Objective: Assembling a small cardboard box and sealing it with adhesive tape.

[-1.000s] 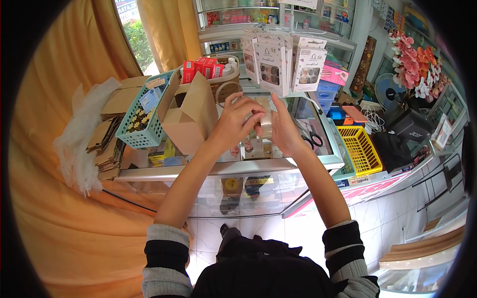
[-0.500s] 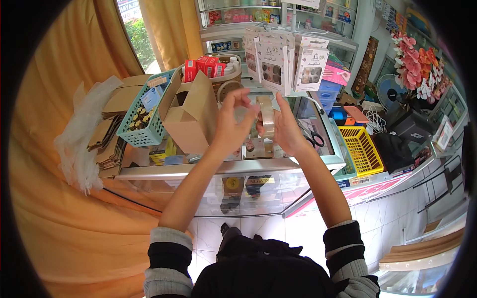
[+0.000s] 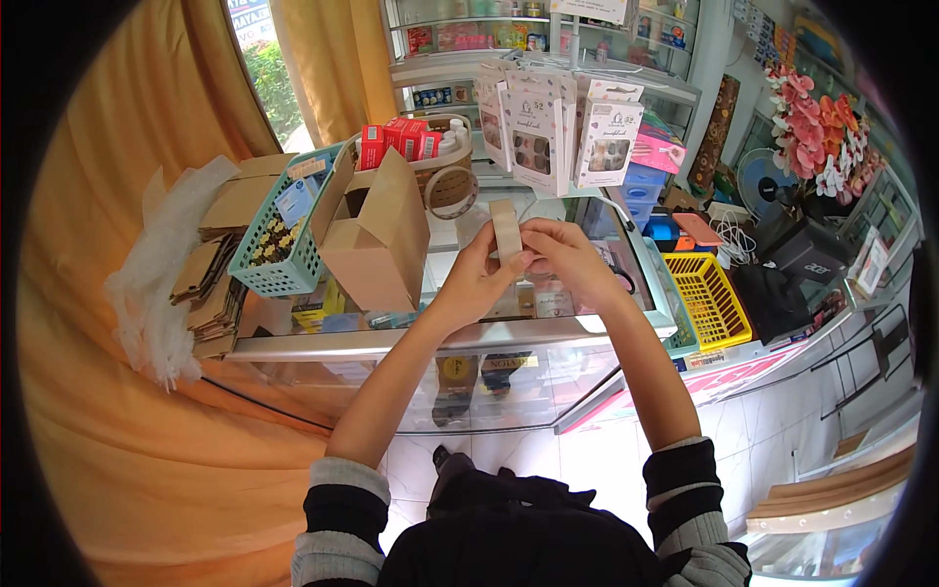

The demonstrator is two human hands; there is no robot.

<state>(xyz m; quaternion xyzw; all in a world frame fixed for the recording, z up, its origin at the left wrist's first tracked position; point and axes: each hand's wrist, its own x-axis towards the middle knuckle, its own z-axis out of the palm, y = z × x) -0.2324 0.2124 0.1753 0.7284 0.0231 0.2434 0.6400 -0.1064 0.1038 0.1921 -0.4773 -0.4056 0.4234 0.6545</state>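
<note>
While both hands meet above the glass table [image 3: 411,344], the tape roll [image 3: 506,227] stands upright between them, left hand [image 3: 476,279] pinching its lower edge, right hand [image 3: 565,256] closed on its side.

Bright daylight pours in through the window [image 3: 256,59] at the upper left, glows warm through the curtain [image 3: 108,323] and glares off the glass counter [image 3: 597,323], while straight edges bend toward the black fisheye rim.
</note>
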